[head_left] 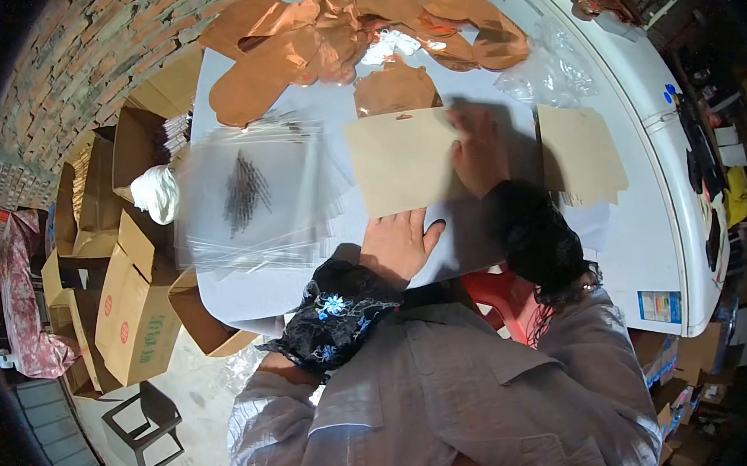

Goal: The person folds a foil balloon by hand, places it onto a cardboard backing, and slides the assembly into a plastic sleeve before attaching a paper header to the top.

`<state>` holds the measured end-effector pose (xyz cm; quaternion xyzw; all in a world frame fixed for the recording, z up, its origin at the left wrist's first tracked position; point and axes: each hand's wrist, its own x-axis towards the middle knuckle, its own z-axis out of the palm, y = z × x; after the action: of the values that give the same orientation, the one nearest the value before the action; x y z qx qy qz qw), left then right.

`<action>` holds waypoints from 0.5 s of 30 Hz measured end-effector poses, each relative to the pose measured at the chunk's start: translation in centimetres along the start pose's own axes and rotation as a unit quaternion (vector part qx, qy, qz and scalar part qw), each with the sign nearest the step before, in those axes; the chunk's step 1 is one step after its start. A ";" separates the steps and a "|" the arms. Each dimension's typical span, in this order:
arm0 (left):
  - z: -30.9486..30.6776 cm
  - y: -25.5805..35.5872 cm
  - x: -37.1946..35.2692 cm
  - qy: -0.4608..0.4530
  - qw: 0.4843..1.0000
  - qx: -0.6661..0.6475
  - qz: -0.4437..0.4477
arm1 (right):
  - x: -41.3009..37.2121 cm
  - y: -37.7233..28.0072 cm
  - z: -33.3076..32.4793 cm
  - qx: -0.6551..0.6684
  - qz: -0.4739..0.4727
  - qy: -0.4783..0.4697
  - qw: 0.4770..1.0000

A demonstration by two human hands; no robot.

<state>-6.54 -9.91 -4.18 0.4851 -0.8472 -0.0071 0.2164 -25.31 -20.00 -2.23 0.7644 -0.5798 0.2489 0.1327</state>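
A beige card (403, 162) with a small slot at its top edge lies on the table in front of me. My left hand (398, 242) rests at the card's lower edge, its fingers spread and flat. At the card's right side is my right hand (477, 152), fingers apart and laid on the edge. Just above the card sits a copper-coloured shiny piece (396, 88), partly covered by it. A stack of clear plastic sleeves (254, 198) is to the left, and more beige cards (579, 154) are stacked to the right.
Copper-coloured film pieces (259, 81) and a white bundle (391, 46) lie at the table's far side. Crumpled clear plastic (553, 69) is at the back right. Cardboard boxes (136, 310) stand left of the table (239, 299); a white appliance (642, 231) borders it on the right.
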 end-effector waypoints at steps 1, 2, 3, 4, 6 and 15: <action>0.1 0.0 0.0 -0.001 1.000 -0.005 -0.002 | 0.2 -0.3 0.3 0.074 -0.034 -0.008 0.997; 0.0 0.1 0.0 -0.001 1.000 -0.008 -0.003 | 0.4 -0.4 0.8 0.147 -0.067 -0.015 0.987; -0.2 0.1 0.0 -0.002 1.000 -0.012 -0.004 | 0.7 -0.8 1.0 0.220 -0.100 -0.022 0.970; -0.3 0.1 0.0 -0.004 1.000 -0.014 -0.005 | 0.5 -1.1 1.0 0.221 -0.107 -0.027 0.969; -0.2 0.0 0.0 0.000 1.000 -0.009 0.003 | 0.0 -1.7 0.7 0.222 -0.122 -0.036 0.967; -0.6 -0.1 0.0 -0.046 0.999 -0.019 -0.003 | -0.5 -1.8 0.9 0.218 -0.109 -0.019 0.970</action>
<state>-6.25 -9.86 -3.60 0.4827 -0.8545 -0.0463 0.1864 -23.45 -19.54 -3.09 0.8382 -0.4268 0.3387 -0.0217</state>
